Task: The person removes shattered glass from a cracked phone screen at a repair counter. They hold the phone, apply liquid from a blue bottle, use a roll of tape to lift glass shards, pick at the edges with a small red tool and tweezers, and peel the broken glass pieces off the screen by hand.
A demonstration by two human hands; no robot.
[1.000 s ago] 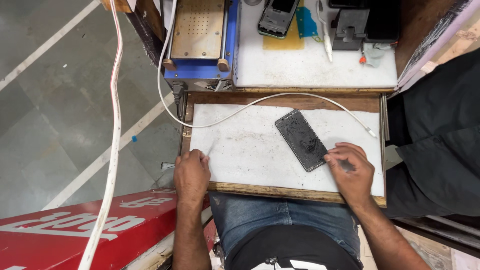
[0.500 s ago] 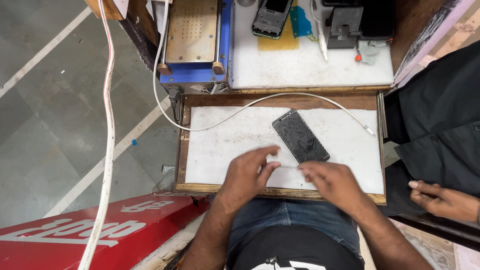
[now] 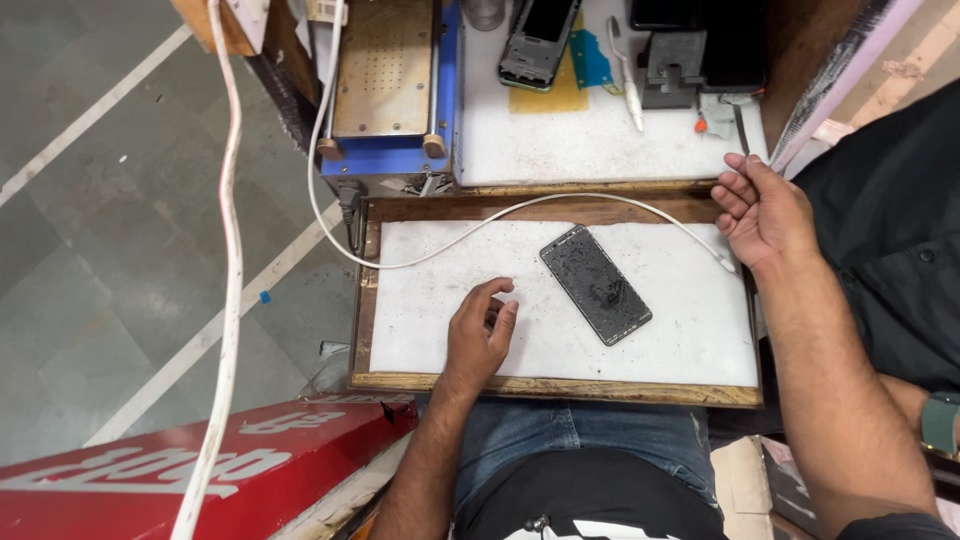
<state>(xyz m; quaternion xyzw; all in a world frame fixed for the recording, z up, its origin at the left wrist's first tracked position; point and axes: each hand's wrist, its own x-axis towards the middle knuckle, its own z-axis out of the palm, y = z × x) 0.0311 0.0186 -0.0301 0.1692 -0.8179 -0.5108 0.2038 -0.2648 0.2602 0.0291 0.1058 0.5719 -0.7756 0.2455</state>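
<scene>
Cracked phone screen (image 3: 596, 284) lies flat and tilted near the middle of the white tabletop (image 3: 690, 340), touched by neither hand. Left hand (image 3: 480, 335) rests on the tabletop just left of the screen, fingers loosely curled and holding nothing. Right hand (image 3: 762, 210) is raised beyond the screen's far right, at the tabletop's corner, fingers curled; whether it grips anything cannot be told. White cable (image 3: 450, 240) curves behind the screen.

Beyond my white work mat sits a blue machine with a perforated metal plate (image 3: 385, 70), beside it a dismantled phone frame (image 3: 538, 45) on a yellow pad (image 3: 550, 95). A red signboard (image 3: 180, 470) lies at lower left; grey floor tiles (image 3: 100, 230) surround.
</scene>
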